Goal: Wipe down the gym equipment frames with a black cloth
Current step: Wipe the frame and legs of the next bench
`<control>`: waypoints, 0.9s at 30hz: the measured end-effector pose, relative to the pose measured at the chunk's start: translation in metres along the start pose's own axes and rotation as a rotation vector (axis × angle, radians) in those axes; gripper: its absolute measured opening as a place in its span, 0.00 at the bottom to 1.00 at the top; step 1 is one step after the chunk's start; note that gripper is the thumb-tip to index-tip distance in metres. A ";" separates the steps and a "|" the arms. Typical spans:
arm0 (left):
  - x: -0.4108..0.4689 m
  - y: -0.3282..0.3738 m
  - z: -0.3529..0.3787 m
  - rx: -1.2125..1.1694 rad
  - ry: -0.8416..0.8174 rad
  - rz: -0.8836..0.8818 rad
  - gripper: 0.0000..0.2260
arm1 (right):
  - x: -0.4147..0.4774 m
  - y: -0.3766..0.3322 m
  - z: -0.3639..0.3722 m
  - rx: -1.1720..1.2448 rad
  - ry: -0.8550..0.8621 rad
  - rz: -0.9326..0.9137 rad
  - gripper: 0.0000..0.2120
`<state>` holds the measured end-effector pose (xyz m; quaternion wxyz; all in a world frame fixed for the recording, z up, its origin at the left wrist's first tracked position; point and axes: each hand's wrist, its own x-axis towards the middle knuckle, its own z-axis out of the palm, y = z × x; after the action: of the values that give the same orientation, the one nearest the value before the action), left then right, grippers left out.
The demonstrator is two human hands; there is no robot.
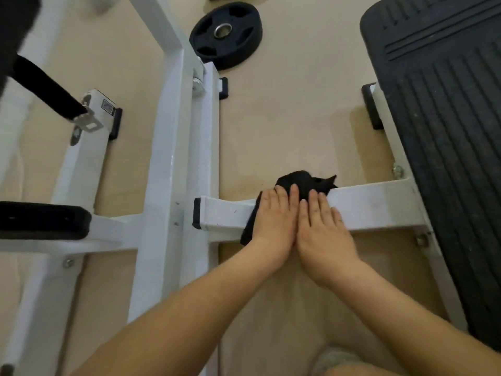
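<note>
Scene: A person leans over the white crossbar (pixel 374 204) of a gym bench, both hands down on a black cloth (pixel 303 181) laid over the bar.
Cloth: It drapes across the bar toward its left end, one fold hanging down the near face and a bunched corner poking up on the far side. Laid this way, it likely covers the top and sides in one pass.
Left hand: The left hand (pixel 273 218) lies flat on the cloth, grip apart, fingers straight and pressing rather than curled round anything.
Right hand: The right hand (pixel 322 226) sits just beside it, the two touching, grip likewise apart, fingertips at the cloth's right edge. Palms side by side appear to spread pressure for a sliding stroke.
Bar: A black end cap (pixel 197 214) closes the left end and the black bench pad (pixel 447 158) lies to the right. The bare stretch toward the pad looks yet to be wiped.
Surroundings: A white upright frame (pixel 168 158) stands left; a weight plate (pixel 226 35) lies on the beige floor (pixel 284 118) at the far side.
</note>
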<state>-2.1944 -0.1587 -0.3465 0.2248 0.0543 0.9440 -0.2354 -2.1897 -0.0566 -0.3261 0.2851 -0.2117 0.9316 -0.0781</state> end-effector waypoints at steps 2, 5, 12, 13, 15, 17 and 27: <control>-0.020 -0.036 0.011 0.208 -0.083 -0.022 0.33 | 0.005 -0.039 0.012 0.002 -0.053 -0.134 0.32; -0.034 -0.072 0.005 0.312 -0.115 -0.010 0.30 | 0.010 -0.068 0.010 0.112 -0.092 -0.201 0.32; -0.051 -0.118 -0.035 0.344 -0.170 -0.076 0.13 | 0.002 -0.086 -0.015 0.248 0.033 -0.408 0.36; -0.048 -0.119 -0.037 0.337 -0.189 -0.039 0.13 | 0.004 -0.086 -0.017 0.222 0.040 -0.401 0.35; -0.031 -0.109 -0.037 0.280 -0.263 0.052 0.14 | 0.010 -0.074 -0.021 0.123 0.024 -0.379 0.32; -0.006 -0.088 -0.029 0.217 -0.390 0.101 0.17 | 0.015 -0.051 -0.023 0.020 -0.028 -0.329 0.28; 0.020 -0.058 -0.013 -0.347 -0.247 -0.058 0.25 | 0.026 0.028 -0.039 0.184 0.122 0.009 0.24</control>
<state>-2.2289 -0.2037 -0.3213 0.3380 -0.0415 0.9368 -0.0806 -2.2411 -0.0422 -0.3140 0.2464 -0.1751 0.9371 -0.1749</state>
